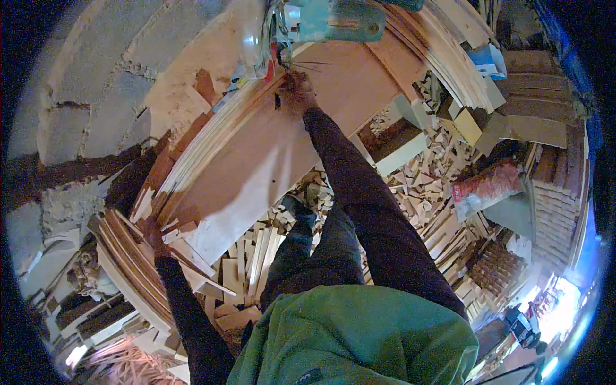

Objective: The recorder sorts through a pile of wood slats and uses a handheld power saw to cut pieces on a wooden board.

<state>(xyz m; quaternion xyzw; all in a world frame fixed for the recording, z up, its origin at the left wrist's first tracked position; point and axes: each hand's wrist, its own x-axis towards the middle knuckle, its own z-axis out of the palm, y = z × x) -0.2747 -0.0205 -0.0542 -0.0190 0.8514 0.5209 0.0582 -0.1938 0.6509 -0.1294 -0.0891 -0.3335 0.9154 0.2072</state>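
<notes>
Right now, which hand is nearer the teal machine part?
The right hand, just below the teal part in view; the left hand is far off, beside wood strips at lower left.

two grips (298, 91) (153, 233), one tabletop (256, 163), one red sack (486, 190)

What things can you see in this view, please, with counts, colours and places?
Machine: one, teal, top centre
Worktable: one, reddish-brown, upper centre
Wood strips: many, tan, left and upper right
Open box: one, brown, right of worktable
Wood offcuts: many, pale, floor
Bag: one, red and white, right
Stacked wood pieces: many, tan, far right
Wall: one, grey, upper left
Garment: one, green, bottom centre
Trousers: one pair, dark grey, centre
Shoe: one visible, dark, centre
Left hand: one, bare, left
Right hand: one, bare, near the machine
</notes>
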